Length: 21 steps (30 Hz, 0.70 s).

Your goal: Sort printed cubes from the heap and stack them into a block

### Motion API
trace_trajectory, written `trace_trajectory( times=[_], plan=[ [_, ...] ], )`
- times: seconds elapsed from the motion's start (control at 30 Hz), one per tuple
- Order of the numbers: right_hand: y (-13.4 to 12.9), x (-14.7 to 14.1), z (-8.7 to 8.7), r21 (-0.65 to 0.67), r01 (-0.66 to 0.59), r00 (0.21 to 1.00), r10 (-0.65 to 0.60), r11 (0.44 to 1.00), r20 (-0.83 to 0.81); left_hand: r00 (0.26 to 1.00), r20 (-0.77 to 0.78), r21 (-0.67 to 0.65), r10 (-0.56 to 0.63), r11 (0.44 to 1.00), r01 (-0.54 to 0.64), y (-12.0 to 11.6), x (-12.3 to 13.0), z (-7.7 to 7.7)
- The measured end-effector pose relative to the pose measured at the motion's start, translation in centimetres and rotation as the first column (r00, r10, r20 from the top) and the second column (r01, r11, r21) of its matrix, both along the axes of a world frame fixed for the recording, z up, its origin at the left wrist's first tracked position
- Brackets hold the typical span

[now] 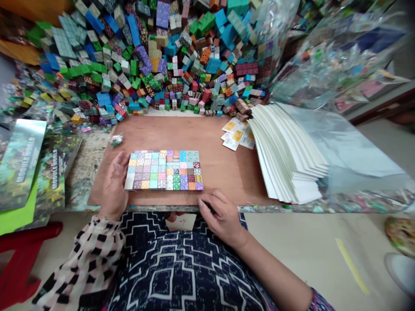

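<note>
**Hands either side of a grid of coloured cubes**

A flat, tightly packed grid of small multicoloured cubes lies on a plywood worktop, a little left of the board's centre. The two hands stand apart. The left hand is at the grid's 9 o'clock, its fingers against the left edge. The right hand is at about 5 o'clock, its fingertips just beside the near corner. Something dark may lie under that palm, but it is too hidden to tell. Neither hand is clamped across the grid.

At 12 o'clock, a large heap of loose coloured cubes rises behind the board. At 3 o'clock, a fanned stack of white cards spreads over the board's right side, with yellow-and-white printed slips beside it at about 1 o'clock. A small clear packet sits at the board's far-left edge, at 10 o'clock. "Module World" printed packaging lies at 9 o'clock, and clear plastic bags bulge at 2 o'clock. A red stool stands at 8 o'clock on the floor.
</note>
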State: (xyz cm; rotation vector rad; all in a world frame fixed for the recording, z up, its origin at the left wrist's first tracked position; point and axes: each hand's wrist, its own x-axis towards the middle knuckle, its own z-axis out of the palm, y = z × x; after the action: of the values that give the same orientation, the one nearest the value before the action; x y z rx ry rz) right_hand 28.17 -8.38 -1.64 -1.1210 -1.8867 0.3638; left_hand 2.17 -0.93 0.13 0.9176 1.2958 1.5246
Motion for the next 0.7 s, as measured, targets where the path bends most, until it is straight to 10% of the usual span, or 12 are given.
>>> trace_trajectory(
  times=[0.7],
  plan=[
    [3.0, 0.6, 1.4, -0.008, 0.168, 0.944, -0.159, 0.986, 0.288, 1.000, -0.013, 0.007, -0.002, 1.000, 0.002, -0.1, 0.1, -0.1]
  ],
)
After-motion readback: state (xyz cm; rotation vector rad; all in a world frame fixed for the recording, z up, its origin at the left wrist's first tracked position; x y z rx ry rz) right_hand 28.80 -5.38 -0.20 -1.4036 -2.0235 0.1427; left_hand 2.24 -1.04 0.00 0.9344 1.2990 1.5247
